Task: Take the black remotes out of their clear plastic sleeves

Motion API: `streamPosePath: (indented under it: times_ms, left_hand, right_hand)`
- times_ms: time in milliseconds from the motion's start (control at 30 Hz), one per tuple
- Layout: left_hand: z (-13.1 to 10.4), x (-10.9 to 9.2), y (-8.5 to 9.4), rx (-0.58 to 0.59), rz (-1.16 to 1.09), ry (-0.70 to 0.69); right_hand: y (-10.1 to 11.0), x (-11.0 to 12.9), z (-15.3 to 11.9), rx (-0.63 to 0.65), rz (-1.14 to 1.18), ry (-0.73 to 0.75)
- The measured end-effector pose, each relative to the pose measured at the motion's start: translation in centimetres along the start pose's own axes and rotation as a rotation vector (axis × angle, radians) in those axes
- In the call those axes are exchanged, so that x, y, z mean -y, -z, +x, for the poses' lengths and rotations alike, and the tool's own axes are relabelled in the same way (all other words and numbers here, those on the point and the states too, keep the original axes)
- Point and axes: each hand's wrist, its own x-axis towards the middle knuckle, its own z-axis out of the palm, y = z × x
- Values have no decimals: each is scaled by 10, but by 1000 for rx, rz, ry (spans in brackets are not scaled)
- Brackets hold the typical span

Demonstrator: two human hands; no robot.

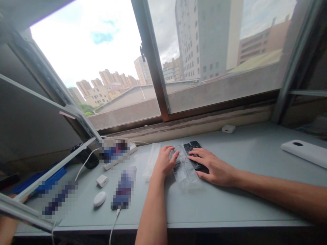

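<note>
My right hand (216, 166) lies over two black remote controls (188, 148) side by side on the desk. Its fingers are spread across their buttons, and the thumb rests lower, by the near end. To the left, my left hand (165, 161) is above clear plastic bags, thumb and fingertips apart. Beside its thumb, a dark keypad, probably another remote (176, 165), shows through the plastic. One crumpled clear bag (187, 177) spreads between my hands; a whitish bag (150, 163) lies left of my left wrist.
Left on the grey desk (230, 204) are a phone with a cable (124, 190), a white charger (102, 180), a white oval object (99, 198) and a power strip (120, 160). A white power bank (304, 151) lies right. Metal shelf posts flank the window. Another person's arm (7, 228) shows lower left.
</note>
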Motion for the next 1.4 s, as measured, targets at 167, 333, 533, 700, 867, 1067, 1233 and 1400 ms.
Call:
streamPosePath:
  times_ms: [167,333,533,700,867,1067,1233,1400]
  left_hand:
    - [1,1,-1,12,10,7]
    - [0,-2,-1,25,3,6]
    - [-4,-10,2,90,13,22]
    - [-5,-13,3,128,43,20]
    - [-4,-12,2,133,39,20]
    - [-4,-12,3,136,43,18]
    - [-2,-9,2,144,62,-15]
    - [1,-7,0,146,65,-8]
  right_hand:
    - [0,2,1,-5,-22,4]
    - [0,2,2,-19,-36,8]
    - [0,2,2,-17,-13,4]
    - [-3,-1,3,-24,-30,-4]
    - [-4,-3,3,11,-33,-10]
    - [-1,-1,1,-5,-15,40]
    - [3,7,2,-22,55,195]
    - [7,18,5,-32,116,385]
